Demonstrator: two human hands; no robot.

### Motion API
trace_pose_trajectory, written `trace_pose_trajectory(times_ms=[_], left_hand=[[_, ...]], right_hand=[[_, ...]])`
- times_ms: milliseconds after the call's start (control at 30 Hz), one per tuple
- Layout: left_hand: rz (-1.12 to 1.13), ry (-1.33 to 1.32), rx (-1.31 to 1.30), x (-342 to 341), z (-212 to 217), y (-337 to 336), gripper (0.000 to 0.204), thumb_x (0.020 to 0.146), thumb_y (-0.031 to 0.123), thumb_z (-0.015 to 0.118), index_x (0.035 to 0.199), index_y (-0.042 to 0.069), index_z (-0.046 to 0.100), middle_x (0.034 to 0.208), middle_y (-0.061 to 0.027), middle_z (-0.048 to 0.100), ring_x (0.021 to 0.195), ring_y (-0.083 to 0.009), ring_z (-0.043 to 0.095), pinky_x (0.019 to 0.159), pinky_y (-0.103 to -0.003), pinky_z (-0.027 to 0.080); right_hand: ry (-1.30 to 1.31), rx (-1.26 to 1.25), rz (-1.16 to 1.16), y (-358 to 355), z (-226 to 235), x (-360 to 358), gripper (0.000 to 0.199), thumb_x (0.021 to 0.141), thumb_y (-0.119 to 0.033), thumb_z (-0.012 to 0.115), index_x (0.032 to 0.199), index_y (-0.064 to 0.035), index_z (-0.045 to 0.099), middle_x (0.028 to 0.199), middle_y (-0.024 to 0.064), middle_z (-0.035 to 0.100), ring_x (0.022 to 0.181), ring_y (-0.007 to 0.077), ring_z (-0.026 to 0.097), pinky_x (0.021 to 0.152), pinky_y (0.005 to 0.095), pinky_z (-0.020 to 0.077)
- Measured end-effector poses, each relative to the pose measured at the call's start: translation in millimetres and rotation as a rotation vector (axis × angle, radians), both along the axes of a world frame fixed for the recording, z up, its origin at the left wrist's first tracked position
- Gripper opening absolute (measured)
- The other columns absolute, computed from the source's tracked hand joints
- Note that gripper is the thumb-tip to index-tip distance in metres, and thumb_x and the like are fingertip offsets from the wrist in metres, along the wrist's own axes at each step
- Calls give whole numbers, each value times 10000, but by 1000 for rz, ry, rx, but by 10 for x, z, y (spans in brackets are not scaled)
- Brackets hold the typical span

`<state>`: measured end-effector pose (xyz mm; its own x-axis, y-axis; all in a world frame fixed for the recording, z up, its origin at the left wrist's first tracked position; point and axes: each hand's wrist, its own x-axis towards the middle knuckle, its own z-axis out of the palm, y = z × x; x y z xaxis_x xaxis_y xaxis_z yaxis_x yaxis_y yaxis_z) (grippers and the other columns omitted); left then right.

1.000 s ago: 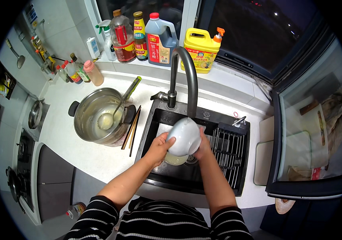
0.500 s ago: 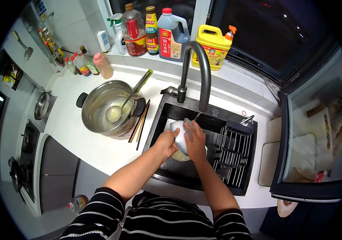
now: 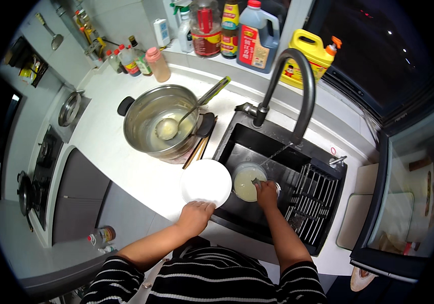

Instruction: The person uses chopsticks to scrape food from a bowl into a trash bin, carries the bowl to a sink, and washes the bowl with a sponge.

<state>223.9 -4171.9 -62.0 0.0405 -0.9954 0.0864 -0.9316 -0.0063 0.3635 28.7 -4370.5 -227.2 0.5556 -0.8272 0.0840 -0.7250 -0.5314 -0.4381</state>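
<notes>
The left hand [image 3: 194, 217] grips the near rim of a white plate [image 3: 206, 183], fingers curled over its edge, holding it level above the seam where the white countertop [image 3: 106, 152] meets the black sink [image 3: 257, 152]. At about three o'clock from it, the right hand [image 3: 266, 191] is down in the sink basin, fingers closed on the rim of a clear bowl [image 3: 248, 183] filled with cloudy, pale yellowish water; a small scrap shows at the fingertips, too small to identify. The plate and the bowl sit just beside each other, the plate at nine o'clock from the bowl. A thin stream of water falls from the spout of the dark arched faucet [image 3: 298, 86], at one o'clock from the bowl, and lands at the bowl's far edge. At three o'clock from the right hand a dark wire rack [image 3: 314, 195] lies in the sink. At eleven o'clock from the plate a steel pot [image 3: 157, 121] stands on the countertop with a ladle [image 3: 176, 124] resting in it, and a pair of chopsticks [image 3: 199, 148] lies beside its base. Along the windowsill at twelve o'clock stand sauce and oil bottles [image 3: 229, 25] and a yellow jug [image 3: 311, 53].
</notes>
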Motion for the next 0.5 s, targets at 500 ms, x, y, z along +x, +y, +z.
trace_pose_trajectory(times_ms=[500], left_hand=[[273, -95, -66, 280, -453, 454, 179, 743, 76, 552, 906, 36, 613, 874, -133, 665, 785, -278, 651, 709, -369, 509]], right_hand=[[321, -131, 352, 384, -748, 11, 117, 754, -183, 558, 773, -109, 646, 783, 91, 585, 781, 274, 587, 741, 458, 455]])
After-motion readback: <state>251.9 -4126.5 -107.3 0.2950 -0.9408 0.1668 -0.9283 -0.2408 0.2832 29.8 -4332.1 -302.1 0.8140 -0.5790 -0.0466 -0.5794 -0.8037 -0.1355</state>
